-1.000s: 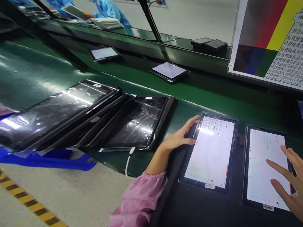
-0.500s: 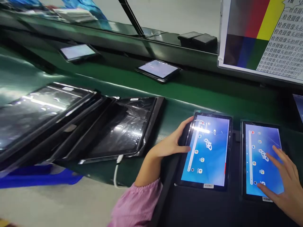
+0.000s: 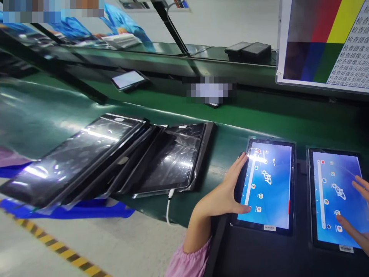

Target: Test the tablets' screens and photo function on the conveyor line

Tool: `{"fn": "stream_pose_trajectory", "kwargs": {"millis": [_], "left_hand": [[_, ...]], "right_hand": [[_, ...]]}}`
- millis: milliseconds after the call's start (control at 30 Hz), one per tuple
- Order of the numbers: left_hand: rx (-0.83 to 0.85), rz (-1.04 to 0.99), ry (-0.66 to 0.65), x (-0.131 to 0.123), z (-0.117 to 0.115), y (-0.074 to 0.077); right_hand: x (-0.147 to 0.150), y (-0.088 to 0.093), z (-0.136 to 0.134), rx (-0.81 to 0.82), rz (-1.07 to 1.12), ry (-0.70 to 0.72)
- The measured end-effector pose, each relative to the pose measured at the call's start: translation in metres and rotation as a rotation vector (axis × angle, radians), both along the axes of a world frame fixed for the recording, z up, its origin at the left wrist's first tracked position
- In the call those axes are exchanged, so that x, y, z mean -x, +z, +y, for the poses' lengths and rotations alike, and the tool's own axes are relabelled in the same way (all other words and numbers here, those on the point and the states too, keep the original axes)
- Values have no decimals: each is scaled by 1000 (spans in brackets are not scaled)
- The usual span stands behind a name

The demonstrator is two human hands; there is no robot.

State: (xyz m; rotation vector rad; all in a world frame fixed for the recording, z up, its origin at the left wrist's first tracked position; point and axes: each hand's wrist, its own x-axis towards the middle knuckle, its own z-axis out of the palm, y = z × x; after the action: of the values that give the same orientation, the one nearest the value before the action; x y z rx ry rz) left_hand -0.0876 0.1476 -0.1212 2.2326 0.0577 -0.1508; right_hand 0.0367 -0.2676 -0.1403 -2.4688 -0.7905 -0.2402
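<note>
Two lit tablets with blue home screens lie side by side on a black surface. At the left edge of the nearer-left tablet (image 3: 273, 192) is my left hand (image 3: 221, 192), its fingertips at the upper part of that edge and its thumb on the lower-left screen area; thumb and fingers are spread. Over the right tablet (image 3: 331, 215), my right hand (image 3: 359, 231) shows only in part, cut off by the frame edge. Its fingers are apart above or on the screen; contact is unclear. Both tablets have a small white label on the near edge.
Dark film-covered tablets (image 3: 77, 161) overlap at left, one tablet (image 3: 173, 161) with a white cable (image 3: 168, 209). A lit tablet (image 3: 128, 80) lies on the green belt (image 3: 161, 96). A colour chart (image 3: 323, 42) stands behind. People in blue sleeves work beyond the rail.
The view has swung left, so things sit farther right. My left thumb has moved down the left tablet's edge. My right hand is now partly out of frame, fingers still spread.
</note>
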Motion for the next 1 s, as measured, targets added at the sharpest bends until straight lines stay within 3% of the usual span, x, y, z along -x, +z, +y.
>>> {"fn": "stream_pose_trajectory", "kwargs": {"millis": [300, 467, 1000], "left_hand": [[57, -60, -39, 2, 11, -8], [90, -77, -53, 1, 15, -10], [87, -56, -3, 0, 17, -14]], "right_hand": [[1, 11, 9, -44, 0, 34], [3, 19, 11, -51, 78, -26], [0, 22, 15, -132, 43, -10]]}}
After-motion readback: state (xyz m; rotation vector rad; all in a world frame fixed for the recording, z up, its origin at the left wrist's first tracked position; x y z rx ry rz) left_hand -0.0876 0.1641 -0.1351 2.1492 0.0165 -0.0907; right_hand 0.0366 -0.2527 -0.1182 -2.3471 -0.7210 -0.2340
